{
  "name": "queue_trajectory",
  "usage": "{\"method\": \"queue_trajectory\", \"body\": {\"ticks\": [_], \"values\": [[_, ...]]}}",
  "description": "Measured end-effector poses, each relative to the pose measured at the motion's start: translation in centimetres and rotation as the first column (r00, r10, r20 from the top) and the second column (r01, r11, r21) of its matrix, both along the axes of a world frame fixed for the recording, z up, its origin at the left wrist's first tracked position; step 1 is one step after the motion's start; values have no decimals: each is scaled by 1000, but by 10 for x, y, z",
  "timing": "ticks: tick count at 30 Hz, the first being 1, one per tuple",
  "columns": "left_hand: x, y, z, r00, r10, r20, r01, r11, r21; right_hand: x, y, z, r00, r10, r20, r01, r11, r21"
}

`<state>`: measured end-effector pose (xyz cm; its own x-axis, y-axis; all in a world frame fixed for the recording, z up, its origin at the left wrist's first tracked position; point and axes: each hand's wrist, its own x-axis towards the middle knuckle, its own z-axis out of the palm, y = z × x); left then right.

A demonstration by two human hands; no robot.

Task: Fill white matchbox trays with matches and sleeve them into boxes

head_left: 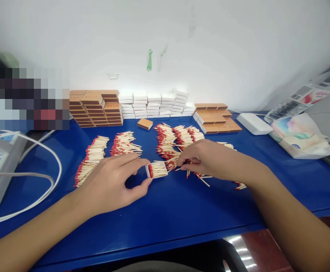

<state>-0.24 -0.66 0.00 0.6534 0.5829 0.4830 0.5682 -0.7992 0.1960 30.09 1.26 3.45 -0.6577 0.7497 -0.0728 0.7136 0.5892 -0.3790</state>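
Thumb and forefinger of my left hand [119, 179] grip the left end of a small white matchbox tray [167, 174]. Red-tipped matches [159, 170] lie inside it, heads mostly to the left. Just right of the tray, my right hand [203, 158] is pinched on matches [172, 163] at the edge of a pile; its fingers partly hide them. Loose matches [204, 180] are scattered below that hand. Behind it stand rows of matches [166, 141]. Two more match piles lie beyond my left hand, one of them a long row [92, 158].
Stacked orange matchboxes [93, 109] and white trays [147, 105] line the wall. More orange boxes [214, 119] stand at right, and a single box [144, 124] lies in front. A power strip [0, 170] with white cables is at left; a tissue pack [299, 136] is at right.
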Motion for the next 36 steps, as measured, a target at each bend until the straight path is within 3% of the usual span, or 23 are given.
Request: {"method": "queue_trajectory", "body": {"ticks": [22,32,36], "values": [[-1,0,-2,1000,4,-9,-4,1000,-1,1,0,-2,998,20,-51,-19,1000,19],[0,1,0,1000,-5,-7,5,1000,-6,-1,1,0,1000,-19,23,19,1000,14],[-1,0,0,1000,-4,-6,4,1000,-4,-1,-1,1,996,-52,74,56,997,-54]]}}
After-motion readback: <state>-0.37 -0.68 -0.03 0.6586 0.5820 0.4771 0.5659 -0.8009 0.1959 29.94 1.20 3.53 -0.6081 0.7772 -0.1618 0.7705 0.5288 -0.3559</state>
